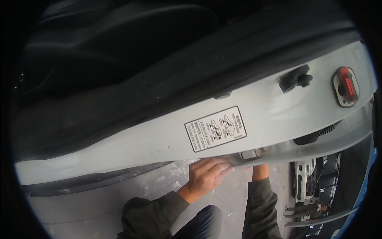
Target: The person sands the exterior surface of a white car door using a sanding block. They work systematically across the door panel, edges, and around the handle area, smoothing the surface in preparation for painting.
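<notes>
A light silver car door pillar (159,137) runs across the view, tilted up to the right. My left hand (207,174) is at its lower edge, fingers bent and close together against the rim; what the fingertips hold is partly hidden. Just right of it, a metal hinge with bolts (250,153) sits on the edge. Below the hinge, my right hand (260,171) reaches up behind the edge; only its wrist part shows, and the fingers are hidden. A rectangular printed sticker (215,128) is on the pillar above my left hand.
Above the pillar runs a black seal (159,85). To the right are a black clip (296,78), a red-and-black striker (347,86) and a ribbed rubber boot (318,133). A white car (305,179) and another person (308,209) appear at lower right, over a grey floor (107,211).
</notes>
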A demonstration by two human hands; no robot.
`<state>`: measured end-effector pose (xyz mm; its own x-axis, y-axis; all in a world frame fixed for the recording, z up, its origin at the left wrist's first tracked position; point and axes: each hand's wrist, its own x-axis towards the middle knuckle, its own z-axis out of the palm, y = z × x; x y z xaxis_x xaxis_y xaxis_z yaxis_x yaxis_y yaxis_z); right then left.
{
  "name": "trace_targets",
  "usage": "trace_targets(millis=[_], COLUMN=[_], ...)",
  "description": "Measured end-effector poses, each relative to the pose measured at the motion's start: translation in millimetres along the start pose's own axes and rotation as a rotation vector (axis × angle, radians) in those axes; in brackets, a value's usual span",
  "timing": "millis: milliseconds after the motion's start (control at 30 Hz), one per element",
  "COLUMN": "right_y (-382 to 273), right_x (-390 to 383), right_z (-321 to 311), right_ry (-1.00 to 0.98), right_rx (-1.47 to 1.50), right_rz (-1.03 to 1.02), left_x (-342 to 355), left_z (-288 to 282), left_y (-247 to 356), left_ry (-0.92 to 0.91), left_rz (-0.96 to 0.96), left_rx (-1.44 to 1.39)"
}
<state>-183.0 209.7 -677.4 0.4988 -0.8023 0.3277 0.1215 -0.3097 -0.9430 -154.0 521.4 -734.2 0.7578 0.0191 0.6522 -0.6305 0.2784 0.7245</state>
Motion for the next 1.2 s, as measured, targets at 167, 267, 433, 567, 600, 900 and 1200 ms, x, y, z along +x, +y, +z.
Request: trace_targets(millis=[167, 267, 433, 567, 600, 900, 1200], right_y=[-5, -12, -30, -1, 6, 32, 45], right_x=[3, -16, -146, -226, -230, -262, -287], right_z=[10, 49, 119, 125, 119, 9, -19], right_ry=[0.006, 0.021, 0.189, 0.066, 0.074, -0.194, 0.128], right_rx=[0.035, 0.082, -0.145, -0.345, -0.375, -0.242, 0.606], right_rz=[-0.053, -0.150, -0.387, -0.636, -0.688, 0.313, 0.951], left_x=[4, 11, 8, 12, 13, 22, 25], left_z=[3, -10, -22, -39, -41, -36, -31], left_y=[8, 8, 5, 2, 3, 27, 36], left_ry=[-0.063, -0.133, -0.296, -0.414, -0.430, -0.417, -0.449], left_rz=[-0.033, -0.023, -0.054, -0.021, 0.002, 0.012, -0.282], left_rx=[0.007, 0.098, 0.120, 0.322, 0.324, 0.588, 0.533])
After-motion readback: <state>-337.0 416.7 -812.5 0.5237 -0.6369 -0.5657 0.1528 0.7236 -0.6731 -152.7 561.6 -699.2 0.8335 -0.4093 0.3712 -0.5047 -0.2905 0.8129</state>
